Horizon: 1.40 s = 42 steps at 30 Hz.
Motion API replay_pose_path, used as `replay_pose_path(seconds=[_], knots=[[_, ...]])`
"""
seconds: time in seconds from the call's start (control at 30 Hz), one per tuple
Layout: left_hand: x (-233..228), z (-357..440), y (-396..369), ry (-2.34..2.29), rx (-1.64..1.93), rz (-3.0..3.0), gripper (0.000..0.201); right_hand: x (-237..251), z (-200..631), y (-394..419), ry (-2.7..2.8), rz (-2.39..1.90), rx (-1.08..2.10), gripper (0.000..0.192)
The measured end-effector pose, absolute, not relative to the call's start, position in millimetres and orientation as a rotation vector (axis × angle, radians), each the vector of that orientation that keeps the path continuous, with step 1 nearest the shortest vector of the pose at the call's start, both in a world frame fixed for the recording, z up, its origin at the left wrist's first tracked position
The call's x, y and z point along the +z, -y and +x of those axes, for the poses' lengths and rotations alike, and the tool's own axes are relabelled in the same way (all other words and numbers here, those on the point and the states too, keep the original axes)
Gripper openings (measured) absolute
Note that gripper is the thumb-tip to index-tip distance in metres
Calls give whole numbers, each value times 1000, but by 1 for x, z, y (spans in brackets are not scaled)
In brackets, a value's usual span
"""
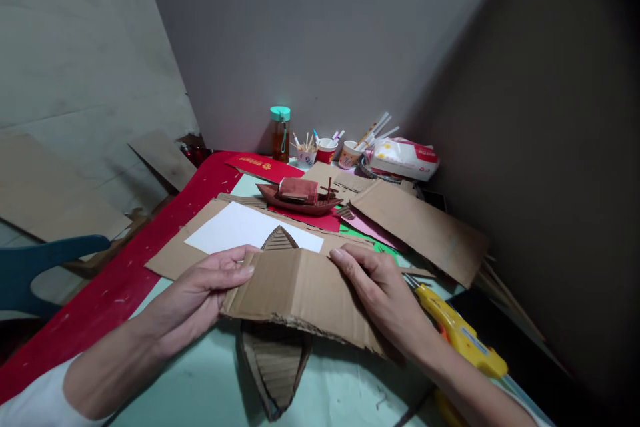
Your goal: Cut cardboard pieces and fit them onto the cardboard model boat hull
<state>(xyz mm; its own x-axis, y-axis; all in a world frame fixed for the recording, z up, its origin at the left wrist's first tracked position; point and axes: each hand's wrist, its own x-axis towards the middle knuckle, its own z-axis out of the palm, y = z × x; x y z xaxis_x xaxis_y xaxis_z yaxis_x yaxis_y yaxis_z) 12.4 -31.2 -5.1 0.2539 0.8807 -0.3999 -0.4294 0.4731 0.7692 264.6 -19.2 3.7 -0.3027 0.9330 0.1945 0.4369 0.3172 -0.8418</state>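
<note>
A bent piece of cardboard [295, 285] spans between my two hands, arched over a small cardboard boat [277, 370]. My left hand [200, 290] pinches its left edge between thumb and fingers. At the right side, my right hand [377, 290] grips the sheet, fingers over its upper corner. The boat's pointed ends show above and below the sheet; its middle is hidden. Whether the sheet touches the boat, I cannot tell. Behind them, a reddish-brown model boat [300, 197] with a canopy stands on the table. A yellow hot glue gun [460, 330] lies beside my right forearm.
White paper [235, 227] lies on cardboard behind the hands. A large cardboard sheet [425, 227] rests at the right. Along the wall stand a bottle [281, 137], several cups of pens and sticks, including a red cup [327, 151], and a tissue pack [403, 159]. A blue chair [55, 257] stands left.
</note>
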Motion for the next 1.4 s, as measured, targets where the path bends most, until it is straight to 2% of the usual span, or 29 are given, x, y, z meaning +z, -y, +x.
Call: replay_pose_path(seconds=[0.27,0.5,0.8,1.0,1.17,1.3,1.4], knots=[[-5,-10,36,-1052,761,838,20,2,250,2,1894,-1192,952,40],[-23,-25,24,-1095,582,1114,32,-14,239,-12,1803,-1210,947,41],[-41,-33,17,-1059,530,1107,32,-18,235,-13,1766,-1192,954,42],[-48,-30,18,-1095,512,1129,38,-21,233,-15,1789,-1172,984,43],[-32,-25,19,-1079,625,1022,36,-16,235,-15,1850,-1228,950,44],[-8,-20,14,-1070,845,836,29,9,250,-17,2044,-1271,949,35],[9,-16,-3,-1145,860,883,31,30,265,-28,2283,-1294,853,31]])
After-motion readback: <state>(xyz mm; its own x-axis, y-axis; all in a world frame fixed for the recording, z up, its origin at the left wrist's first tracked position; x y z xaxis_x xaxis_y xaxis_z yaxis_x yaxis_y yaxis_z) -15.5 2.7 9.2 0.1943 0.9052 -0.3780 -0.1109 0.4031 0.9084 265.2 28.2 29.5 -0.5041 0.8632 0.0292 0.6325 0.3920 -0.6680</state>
